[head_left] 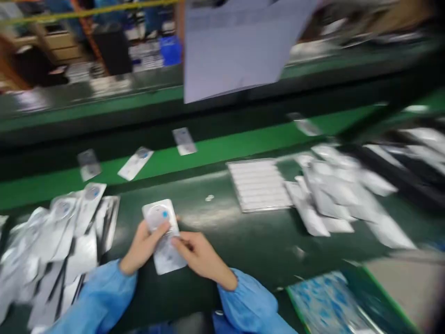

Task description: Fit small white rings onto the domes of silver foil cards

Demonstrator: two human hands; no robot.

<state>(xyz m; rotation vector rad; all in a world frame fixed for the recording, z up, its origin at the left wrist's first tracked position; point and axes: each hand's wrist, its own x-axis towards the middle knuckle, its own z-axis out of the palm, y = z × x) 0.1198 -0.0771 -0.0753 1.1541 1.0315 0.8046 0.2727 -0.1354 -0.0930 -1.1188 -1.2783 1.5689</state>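
Head view of a left hand (144,248) and a right hand (201,257), in blue sleeves (100,297), at the near edge of a dark green worktop (222,222). Both grips are closed on one foil blister packet (167,257), which lies between the hands just above the worktop's near edge, left of centre. The left hand's thumb crosses the packet's face below its round clear dome (158,217), which carries a blue dot; the right hand pinches the lower part from the right side. The long axis runs nearly upright in view, tilted slightly, with the dome end pointing away from the person and the plain tail toward them. As a judgement, a two-handed hold by the edges steadies the packet best, and fingers kept off the dome avoid pressing on it. A heap of similar packets (59,241) lies just left of the left hand. A larger heap (333,195) lies toward the far right corner, beside a ribbed white tray (259,184). Loose packets (135,163) rest on a green strip (156,160) beyond the far edge. A blue-printed bag (327,301) lies at the near right corner, and a blurred pale sheet (236,51) hangs across the top of the view.
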